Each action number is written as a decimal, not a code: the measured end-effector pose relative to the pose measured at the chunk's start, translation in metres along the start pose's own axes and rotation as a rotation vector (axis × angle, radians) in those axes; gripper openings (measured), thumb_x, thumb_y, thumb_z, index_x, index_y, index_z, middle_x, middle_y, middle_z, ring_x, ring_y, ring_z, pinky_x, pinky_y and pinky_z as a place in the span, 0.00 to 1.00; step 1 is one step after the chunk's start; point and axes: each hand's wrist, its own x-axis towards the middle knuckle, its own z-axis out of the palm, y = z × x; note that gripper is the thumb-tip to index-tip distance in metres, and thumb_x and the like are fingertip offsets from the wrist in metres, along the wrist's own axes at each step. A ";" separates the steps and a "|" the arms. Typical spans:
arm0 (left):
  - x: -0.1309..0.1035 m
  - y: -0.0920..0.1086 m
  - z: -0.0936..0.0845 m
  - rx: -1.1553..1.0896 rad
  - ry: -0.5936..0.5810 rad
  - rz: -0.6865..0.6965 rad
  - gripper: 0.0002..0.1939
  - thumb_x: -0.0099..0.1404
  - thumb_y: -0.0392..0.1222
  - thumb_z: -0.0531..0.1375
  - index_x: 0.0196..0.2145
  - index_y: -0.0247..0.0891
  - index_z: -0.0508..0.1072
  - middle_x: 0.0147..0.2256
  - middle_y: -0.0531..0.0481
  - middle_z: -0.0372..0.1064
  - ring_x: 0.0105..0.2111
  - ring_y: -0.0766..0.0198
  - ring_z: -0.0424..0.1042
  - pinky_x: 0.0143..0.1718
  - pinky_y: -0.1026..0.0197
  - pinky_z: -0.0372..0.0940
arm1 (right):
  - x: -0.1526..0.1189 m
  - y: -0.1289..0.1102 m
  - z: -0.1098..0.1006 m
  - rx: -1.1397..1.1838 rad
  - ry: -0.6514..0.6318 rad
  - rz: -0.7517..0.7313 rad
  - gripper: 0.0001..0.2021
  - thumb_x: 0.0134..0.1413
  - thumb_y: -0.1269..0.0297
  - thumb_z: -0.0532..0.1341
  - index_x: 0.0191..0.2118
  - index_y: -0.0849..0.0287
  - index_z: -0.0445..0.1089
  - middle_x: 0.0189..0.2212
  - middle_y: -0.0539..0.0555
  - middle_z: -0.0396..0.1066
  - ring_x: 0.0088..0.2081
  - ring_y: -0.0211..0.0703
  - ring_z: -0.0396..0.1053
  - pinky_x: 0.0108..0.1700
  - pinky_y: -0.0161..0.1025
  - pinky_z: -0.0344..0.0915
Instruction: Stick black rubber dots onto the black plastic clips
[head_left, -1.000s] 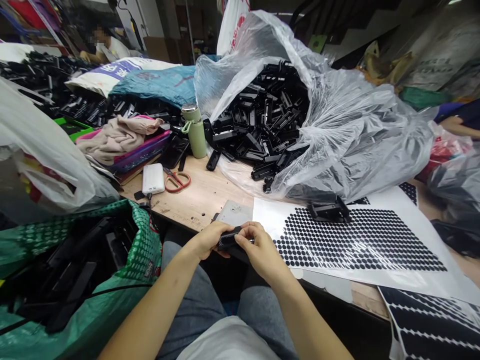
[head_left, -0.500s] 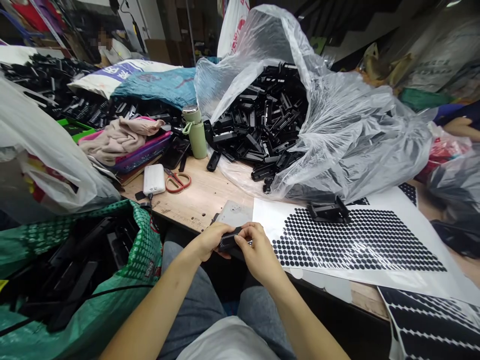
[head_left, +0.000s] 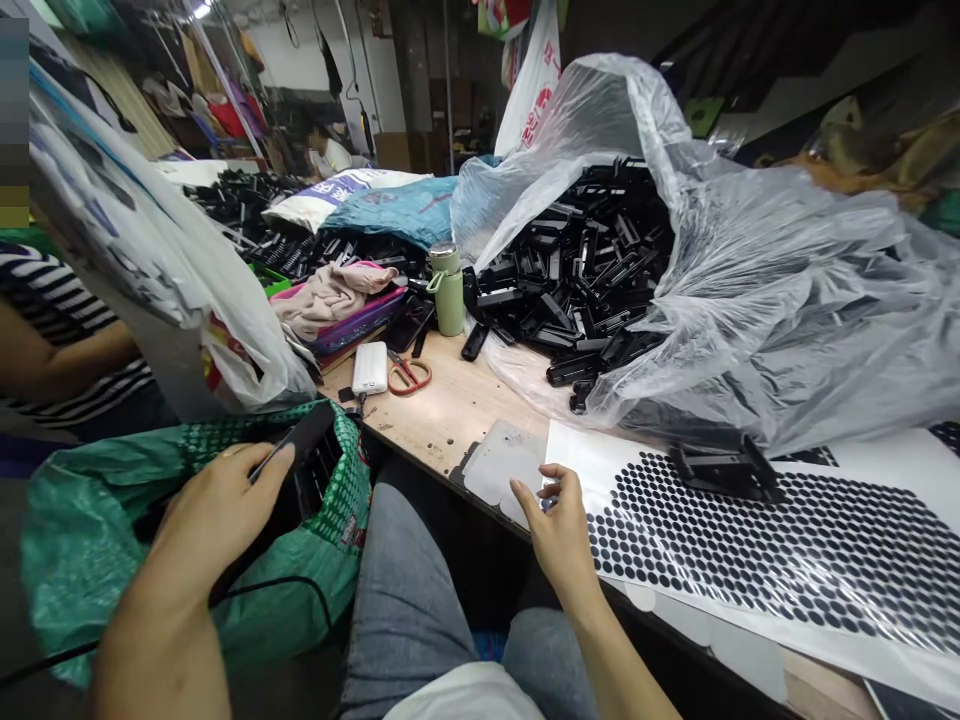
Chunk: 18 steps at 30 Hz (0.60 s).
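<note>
My left hand (head_left: 225, 490) grips a long black plastic part (head_left: 306, 438) over the mouth of a green woven bag (head_left: 82, 520), where more black parts lie. At the table's front edge my right hand (head_left: 559, 510) is raised with thumb and fingers apart, holding nothing. Beside it lies a white sheet with rows of round black stickers (head_left: 720, 540). A grey plate (head_left: 506, 455) rests just left of that sheet. Another black part (head_left: 727, 468) sits on top of the stickers.
A large clear plastic bag (head_left: 795, 300) spills black parts (head_left: 592, 260) onto the table. Left of it stand a green bottle (head_left: 449, 300), red-handled scissors (head_left: 411, 376) and a white power bank (head_left: 370, 368). A person in a striped top (head_left: 67, 340) sits at the far left.
My left hand has carried the black part from in front of my lap leftward to the green bag. My right hand has let go of it and opened. The view has turned left.
</note>
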 end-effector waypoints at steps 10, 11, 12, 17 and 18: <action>0.039 0.229 0.179 -0.482 -0.303 0.845 0.16 0.60 0.34 0.52 0.45 0.36 0.68 0.51 0.40 0.63 0.54 0.54 0.58 0.55 0.54 0.49 | 0.003 0.023 -0.025 0.054 0.080 -0.004 0.15 0.49 0.52 0.57 0.39 0.56 0.60 0.34 0.54 0.63 0.30 0.41 0.62 0.29 0.38 0.61; 0.042 0.256 0.199 -0.458 -0.406 0.905 0.17 0.59 0.32 0.52 0.46 0.37 0.68 0.53 0.42 0.61 0.56 0.55 0.54 0.56 0.53 0.47 | 0.002 0.026 -0.031 0.046 0.095 0.010 0.15 0.49 0.52 0.57 0.38 0.56 0.60 0.33 0.54 0.63 0.30 0.41 0.62 0.29 0.38 0.61; 0.045 0.277 0.217 -0.439 -0.462 0.897 0.18 0.58 0.30 0.53 0.46 0.37 0.67 0.55 0.43 0.59 0.57 0.55 0.52 0.57 0.51 0.45 | 0.001 0.029 -0.036 0.035 0.109 0.032 0.15 0.49 0.52 0.57 0.38 0.56 0.60 0.32 0.53 0.63 0.29 0.41 0.62 0.29 0.38 0.61; 0.061 0.301 0.263 -0.429 -0.499 0.722 0.12 0.56 0.28 0.54 0.39 0.30 0.68 0.52 0.30 0.59 0.53 0.46 0.57 0.53 0.45 0.48 | 0.010 0.044 -0.055 -0.086 0.129 0.069 0.12 0.51 0.54 0.55 0.36 0.56 0.62 0.28 0.53 0.64 0.27 0.42 0.62 0.30 0.40 0.61; 0.063 0.294 0.265 -0.430 -0.495 0.684 0.10 0.56 0.29 0.54 0.37 0.29 0.68 0.50 0.29 0.61 0.52 0.45 0.59 0.52 0.45 0.49 | 0.014 0.046 -0.054 -0.135 0.124 0.043 0.10 0.51 0.55 0.55 0.35 0.57 0.63 0.30 0.54 0.65 0.28 0.43 0.63 0.31 0.41 0.62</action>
